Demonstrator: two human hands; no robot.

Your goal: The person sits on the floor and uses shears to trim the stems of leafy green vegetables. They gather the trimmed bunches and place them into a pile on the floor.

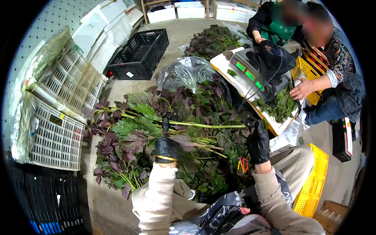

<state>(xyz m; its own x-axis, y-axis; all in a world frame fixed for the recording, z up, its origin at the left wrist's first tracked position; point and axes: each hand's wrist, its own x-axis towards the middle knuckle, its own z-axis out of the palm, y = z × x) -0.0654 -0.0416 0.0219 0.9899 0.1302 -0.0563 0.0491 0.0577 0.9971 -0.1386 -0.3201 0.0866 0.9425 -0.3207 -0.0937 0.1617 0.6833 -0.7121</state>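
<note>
My left hand (167, 147), in a black glove with a yellow band at the wrist, is closed round a bunch of perilla stems (203, 145). Their green and purple leaves (137, 129) fan out to the left. One long pale stem (211, 125) runs rightward from the bunch to my right hand (258, 143), also black-gloved, whose fingers close at its cut end; the fingertips are partly lost against dark leaves. Beside that hand, a small red and yellow tool (243, 164) shows over the foliage. A large heap of loose perilla (196, 98) lies beneath both hands.
Ahead right, a scale (250, 74) with green displays stands on a white foam box (280, 127); two people work there, one hand (301, 89) at leaves. A black crate (139, 55), pale crates (58, 133), stacked black crates (47, 196) and a yellow crate (313, 180) surround me.
</note>
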